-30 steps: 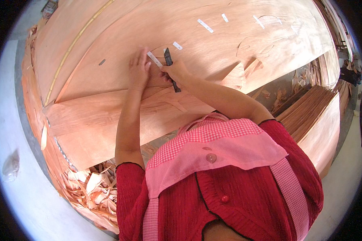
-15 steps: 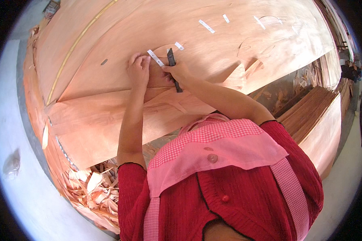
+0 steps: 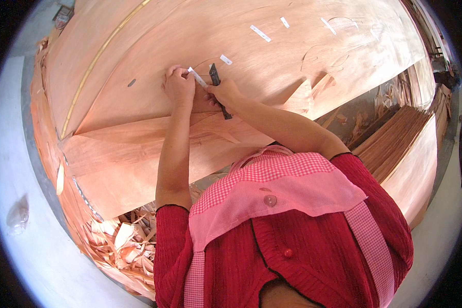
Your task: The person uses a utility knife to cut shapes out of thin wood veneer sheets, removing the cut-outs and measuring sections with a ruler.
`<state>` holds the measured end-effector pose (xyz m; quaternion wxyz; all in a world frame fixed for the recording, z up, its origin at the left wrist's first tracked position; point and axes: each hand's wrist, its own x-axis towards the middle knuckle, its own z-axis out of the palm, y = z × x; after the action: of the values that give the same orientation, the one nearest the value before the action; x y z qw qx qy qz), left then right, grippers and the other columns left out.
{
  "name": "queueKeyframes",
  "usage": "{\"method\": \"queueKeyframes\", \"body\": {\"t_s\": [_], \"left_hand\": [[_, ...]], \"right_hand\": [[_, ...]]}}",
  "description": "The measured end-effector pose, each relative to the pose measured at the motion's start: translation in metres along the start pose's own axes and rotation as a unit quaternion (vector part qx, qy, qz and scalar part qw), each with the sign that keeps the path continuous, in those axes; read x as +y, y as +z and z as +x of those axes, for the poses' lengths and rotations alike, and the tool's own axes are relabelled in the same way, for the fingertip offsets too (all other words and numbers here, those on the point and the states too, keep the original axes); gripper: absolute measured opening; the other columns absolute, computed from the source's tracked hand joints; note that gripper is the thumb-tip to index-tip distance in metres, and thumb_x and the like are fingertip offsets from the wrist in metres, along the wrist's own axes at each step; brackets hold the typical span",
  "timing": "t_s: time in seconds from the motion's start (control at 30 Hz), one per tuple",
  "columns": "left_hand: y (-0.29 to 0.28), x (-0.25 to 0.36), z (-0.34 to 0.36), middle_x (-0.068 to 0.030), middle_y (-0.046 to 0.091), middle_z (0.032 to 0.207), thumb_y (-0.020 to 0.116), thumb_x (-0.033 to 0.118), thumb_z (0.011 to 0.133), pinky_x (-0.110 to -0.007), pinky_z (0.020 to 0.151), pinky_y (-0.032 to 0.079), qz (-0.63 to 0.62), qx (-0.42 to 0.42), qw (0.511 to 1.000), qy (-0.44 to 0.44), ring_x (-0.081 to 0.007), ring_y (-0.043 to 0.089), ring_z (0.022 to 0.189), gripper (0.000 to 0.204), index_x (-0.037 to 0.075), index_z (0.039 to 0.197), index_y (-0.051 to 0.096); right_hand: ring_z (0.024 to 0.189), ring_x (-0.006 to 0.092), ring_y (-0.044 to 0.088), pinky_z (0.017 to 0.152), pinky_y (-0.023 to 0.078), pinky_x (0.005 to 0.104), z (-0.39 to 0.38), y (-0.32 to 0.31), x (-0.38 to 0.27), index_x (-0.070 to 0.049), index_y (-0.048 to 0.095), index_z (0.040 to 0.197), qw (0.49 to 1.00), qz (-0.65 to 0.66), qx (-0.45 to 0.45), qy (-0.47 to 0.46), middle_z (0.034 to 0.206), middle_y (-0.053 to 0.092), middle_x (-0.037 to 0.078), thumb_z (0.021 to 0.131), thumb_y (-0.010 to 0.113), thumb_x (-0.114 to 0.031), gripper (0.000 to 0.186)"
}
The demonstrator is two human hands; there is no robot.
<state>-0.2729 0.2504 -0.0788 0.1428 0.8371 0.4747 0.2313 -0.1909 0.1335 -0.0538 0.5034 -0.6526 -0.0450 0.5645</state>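
Note:
Between my two hands runs a short white strip of paper tape (image 3: 198, 77) with small dark marks. My left hand (image 3: 180, 86) has its fingers bent, and the thumb and fingertips close on the strip's upper left end. My right hand (image 3: 225, 95) is wrapped round a black utility knife (image 3: 214, 76), which slants across the palm. Its fingertips also meet the strip's lower end. Both hands are just over a broad sheet of pale reddish wood veneer (image 3: 138, 102). Below them, the overlapping veneer edges are folded and torn.
Several white tape pieces (image 3: 260, 33) stick to the veneer farther off. A raised, split flap (image 3: 302, 97) stands right of my hands. A yellow strip (image 3: 95, 60) curves along the left. Veneer scraps (image 3: 126, 241) heap at lower left; stacked brown sheets (image 3: 392, 141) lie at right.
My left hand has shifted slightly right and its fingers have closed onto the tape strip's upper end. The right hand keeps its hold on the knife, moved slightly left.

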Motion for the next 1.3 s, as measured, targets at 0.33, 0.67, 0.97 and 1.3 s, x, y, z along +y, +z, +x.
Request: {"method": "queueKeyframes", "body": {"t_s": [0.33, 0.67, 0.97, 1.3], "left_hand": [[-0.015, 0.023, 0.008, -0.0041, 0.060, 0.095, 0.065, 0.017, 0.066, -0.039, 0.077, 0.044, 0.047, -0.025, 0.998, -0.041, -0.0263, 0.054, 0.092, 0.012, 0.009, 0.074, 0.064], [-0.019, -0.027, 0.000, -0.0036, 0.055, 0.118, 0.056, 0.004, 0.074, -0.037, 0.089, 0.040, 0.028, -0.054, 0.956, 0.287, -0.0246, 0.048, 0.111, 0.037, 0.011, 0.110, 0.057], [-0.017, -0.033, 0.000, -0.0002, 0.047, 0.129, 0.057, 0.008, 0.078, -0.038, 0.099, 0.035, 0.002, -0.109, 0.953, 0.284, -0.0227, 0.041, 0.120, 0.043, 0.014, 0.120, 0.052], [-0.020, -0.031, -0.012, -0.0001, 0.044, 0.130, 0.054, 0.011, 0.080, -0.040, 0.098, 0.033, 0.078, -0.106, 0.948, 0.291, -0.0217, 0.038, 0.123, 0.039, 0.014, 0.119, 0.052]], "right_hand": [[0.046, 0.0145, 0.053, 0.037, 0.037, 0.0273, 0.006, 0.001, 0.001, 0.001, 0.060, 0.079, 1.000, 0.005, 0.008, 0.012, 0.063, 0.061, 0.009, 0.083, 0.059, -0.016, 0.018], [0.043, 0.0172, 0.057, 0.036, 0.042, 0.0303, -0.002, 0.004, -0.003, 0.005, 0.060, 0.064, 0.999, 0.011, 0.037, -0.011, 0.058, 0.060, 0.011, 0.080, 0.060, -0.013, 0.024], [0.043, 0.0167, 0.058, 0.037, 0.044, 0.0296, -0.002, 0.005, -0.001, 0.004, 0.060, 0.065, 0.997, -0.039, 0.056, -0.018, 0.057, 0.061, 0.010, 0.081, 0.060, -0.016, 0.026], [0.042, 0.0146, 0.054, 0.035, 0.040, 0.0276, 0.004, 0.005, 0.002, 0.002, 0.058, 0.071, 0.998, -0.043, 0.050, -0.013, 0.058, 0.060, 0.009, 0.083, 0.059, -0.016, 0.022]]}}
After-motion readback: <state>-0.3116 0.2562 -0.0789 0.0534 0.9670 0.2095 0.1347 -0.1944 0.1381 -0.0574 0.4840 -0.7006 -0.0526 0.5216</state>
